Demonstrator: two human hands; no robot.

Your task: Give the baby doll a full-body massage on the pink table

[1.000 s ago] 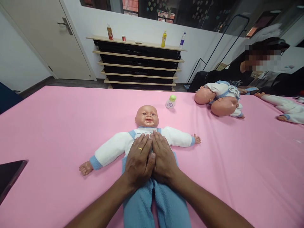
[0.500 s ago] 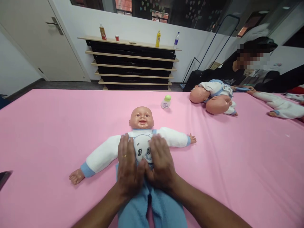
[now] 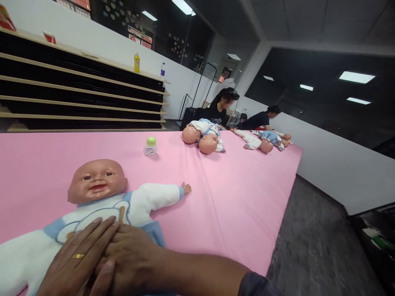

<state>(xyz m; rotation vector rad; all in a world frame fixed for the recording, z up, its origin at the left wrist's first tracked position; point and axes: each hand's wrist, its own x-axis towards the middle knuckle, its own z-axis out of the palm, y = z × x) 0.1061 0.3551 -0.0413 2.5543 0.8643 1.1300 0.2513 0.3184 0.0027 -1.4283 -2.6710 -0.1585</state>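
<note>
A baby doll [image 3: 97, 179] lies face up, in a white top with blue trim and an animal-face print on the chest. Across its belly rests my left hand [image 3: 78, 250], fingers stretched out flat, a gold ring on one of them. My right hand [image 3: 132, 255] lies on the doll too, its fingers running beneath my left hand. Only its back and the finger bases show; the tips are covered. One doll arm reaches out to the right, while the other leaves the view at left. My hands hide most of the doll's lower body.
Beyond the doll, a small bottle with a green cap [image 3: 150, 146] stands on the pink table cover [image 3: 234, 193]. Several more dolls [image 3: 207, 142] lie toward the far end, where two people sit. A shelf stack [image 3: 92, 88] holding bottles stands behind. The table's right edge borders dark floor.
The view has swung right and come closer to the doll. My hands, side by side on its torso before, now overlap, the left over the right. A second person has come into view.
</note>
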